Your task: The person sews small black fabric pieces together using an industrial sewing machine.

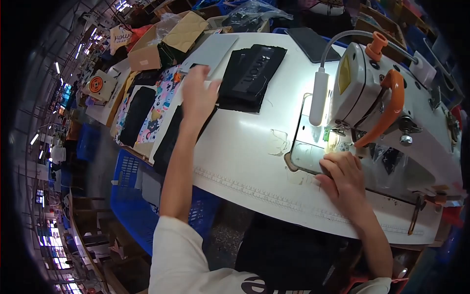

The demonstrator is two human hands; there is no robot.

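Observation:
My left hand (pixel 198 98), blurred by motion, is over the left side of the white sewing table (pixel 245 147). Its thumb stands apart from the fingers, and I make out nothing in it. Below it lies black fabric (pixel 172 139) along the table edge. Just right of that hand is a stack of black fabric pieces (pixel 252 73) with glossy lettering on top. My right hand (pixel 346 183) rests on the bed of the sewing machine (pixel 362 93), in front of the lit needle area. Its fingers bend down with the thumb apart, and no cloth shows under them.
A lamp (pixel 319 98) on a bendy neck shines beside the machine head. Patterned cloth (pixel 159 110) and cardboard boxes (pixel 183 32) sit at the left and back. A blue plastic basket (pixel 125 196) stands below the left edge. A printed ruler (pixel 249 190) runs along the front.

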